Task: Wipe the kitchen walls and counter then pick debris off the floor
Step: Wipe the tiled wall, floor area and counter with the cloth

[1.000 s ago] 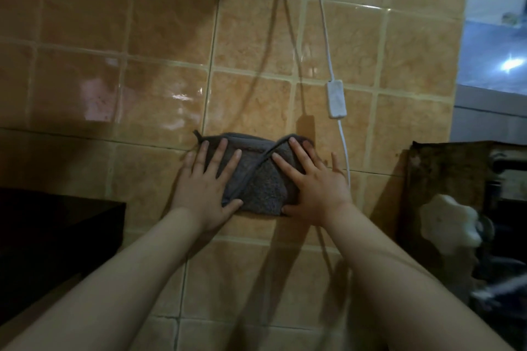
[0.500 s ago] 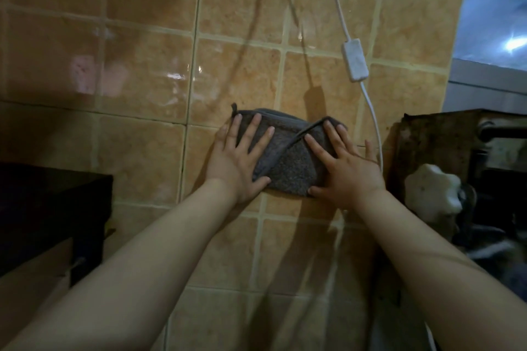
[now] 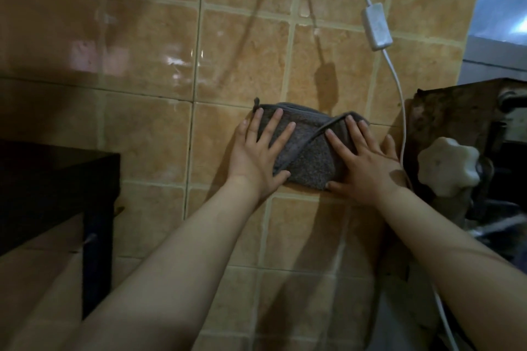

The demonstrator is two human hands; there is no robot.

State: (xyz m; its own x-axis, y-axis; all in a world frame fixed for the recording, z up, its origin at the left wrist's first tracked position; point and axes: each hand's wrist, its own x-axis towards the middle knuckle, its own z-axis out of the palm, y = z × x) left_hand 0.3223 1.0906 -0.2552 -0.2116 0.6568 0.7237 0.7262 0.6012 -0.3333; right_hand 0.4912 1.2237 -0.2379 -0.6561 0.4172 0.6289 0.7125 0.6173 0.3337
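left hand (image 3: 258, 155), right hand (image 3: 363, 164): fingers spread flat | pressing grey cloth (image 3: 306, 161) between them on tiled wall (image 3: 148, 134)

Colours on the kitchen wall

The wall tiles (image 3: 148, 134) are orange-brown with pale lines between them, the cloth (image 3: 306, 162) is speckled grey, the cord (image 3: 397, 85) is white, and the shelf (image 3: 57, 179) is black.

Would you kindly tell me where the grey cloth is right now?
In the head view, the folded grey terry cloth lies flat against the tan tiled wall, right of centre, pressed by the left hand and right hand, just left of the white cord.
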